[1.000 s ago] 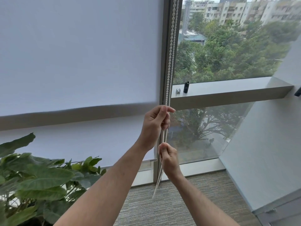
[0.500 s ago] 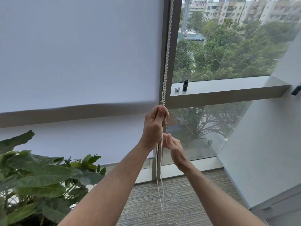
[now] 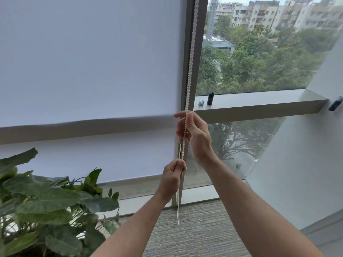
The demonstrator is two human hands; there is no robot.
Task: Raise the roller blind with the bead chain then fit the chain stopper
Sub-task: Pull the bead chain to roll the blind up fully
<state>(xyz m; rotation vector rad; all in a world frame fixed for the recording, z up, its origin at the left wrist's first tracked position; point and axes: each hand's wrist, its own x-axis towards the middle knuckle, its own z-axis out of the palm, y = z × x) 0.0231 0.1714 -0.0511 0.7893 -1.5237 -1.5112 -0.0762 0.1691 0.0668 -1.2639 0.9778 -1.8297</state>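
The white roller blind (image 3: 89, 71) covers the left window, its lower edge (image 3: 130, 179) a little above the sill. The white bead chain (image 3: 190, 62) hangs along the grey window frame, its loop ending near the floor. My right hand (image 3: 197, 138) is the upper one and pinches the chain between thumb and forefinger at about the height of the ledge. Below it, my left hand (image 3: 173, 176) is closed around the chain. A small pale clip-like piece (image 3: 200, 102) and a black cylinder (image 3: 210, 98) stand on the window ledge (image 3: 259, 102), right of the chain.
A large leafy plant (image 3: 46, 204) fills the lower left, close to my left arm. A grey wall (image 3: 306, 154) angles in on the right, with a dark fitting (image 3: 335, 106) on it. Striped carpet (image 3: 194, 234) lies below.
My hands have swapped places on the chain: the left went from above to below, and the right rose from below to the upper grip.
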